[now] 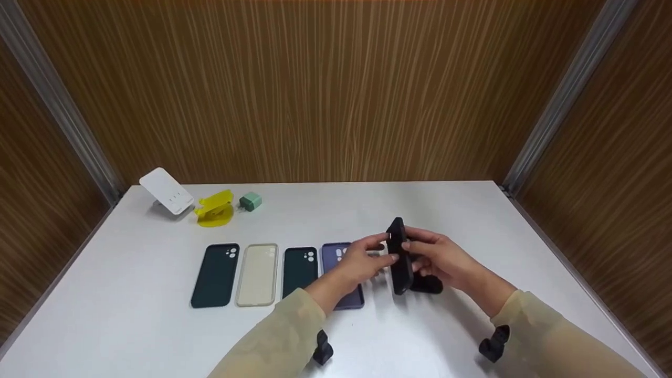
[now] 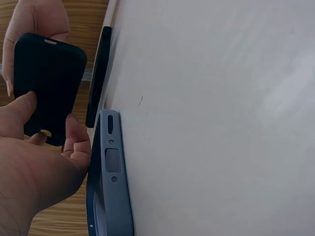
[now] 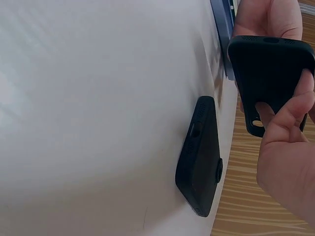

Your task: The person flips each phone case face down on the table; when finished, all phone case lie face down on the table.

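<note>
Both hands hold a dark phone case (image 1: 400,268) raised above the table and tipped on edge. My left hand (image 1: 357,265) pinches it from the left, its thumb pressed on the flat back (image 2: 51,73) near the camera cutout. From the right, my right hand (image 1: 446,257) grips the same case, with fingers reaching into its hollow inner side (image 3: 268,73). Under the right hand lies another black case (image 1: 428,284), seen edge-on as a black case with a port cutout (image 3: 199,152) in the right wrist view. Beneath my left forearm is a purple case (image 1: 353,300), partly hidden.
Left of the purple case lie a dark green case (image 1: 301,270), a cream case (image 1: 257,275) and another dark green case (image 1: 214,278) in a row. Farther back stand a white stand (image 1: 167,191), a yellow stand (image 1: 215,209) and a green charger plug (image 1: 250,201). Wood-grain panels enclose the table.
</note>
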Available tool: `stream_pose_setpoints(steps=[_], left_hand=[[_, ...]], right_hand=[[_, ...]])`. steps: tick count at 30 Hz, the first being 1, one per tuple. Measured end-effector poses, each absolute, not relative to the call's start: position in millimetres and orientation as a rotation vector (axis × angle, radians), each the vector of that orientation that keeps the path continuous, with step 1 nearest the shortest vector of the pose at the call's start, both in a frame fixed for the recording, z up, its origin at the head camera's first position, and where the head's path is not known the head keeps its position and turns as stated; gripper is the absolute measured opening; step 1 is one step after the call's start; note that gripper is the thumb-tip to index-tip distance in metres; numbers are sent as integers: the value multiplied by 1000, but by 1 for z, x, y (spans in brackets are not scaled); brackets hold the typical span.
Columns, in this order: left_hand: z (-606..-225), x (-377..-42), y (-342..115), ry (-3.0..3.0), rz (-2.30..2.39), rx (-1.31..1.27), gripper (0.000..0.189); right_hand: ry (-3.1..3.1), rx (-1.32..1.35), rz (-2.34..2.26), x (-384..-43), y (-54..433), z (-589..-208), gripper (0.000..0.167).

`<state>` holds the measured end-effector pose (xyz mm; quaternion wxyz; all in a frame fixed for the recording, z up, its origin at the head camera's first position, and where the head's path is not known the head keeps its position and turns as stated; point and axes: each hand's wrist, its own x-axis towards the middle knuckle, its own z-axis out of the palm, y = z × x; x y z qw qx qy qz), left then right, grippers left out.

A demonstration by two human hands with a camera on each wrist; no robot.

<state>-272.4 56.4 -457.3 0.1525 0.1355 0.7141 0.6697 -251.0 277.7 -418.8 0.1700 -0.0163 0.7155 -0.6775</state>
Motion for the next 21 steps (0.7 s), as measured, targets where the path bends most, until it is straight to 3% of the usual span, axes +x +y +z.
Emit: stream_pose_setpoints(steps=[21], left_hand=[[-452, -270, 54, 1950, 2047, 293, 58]], right_hand=[[1873, -46, -2072, -252, 280, -412, 64]])
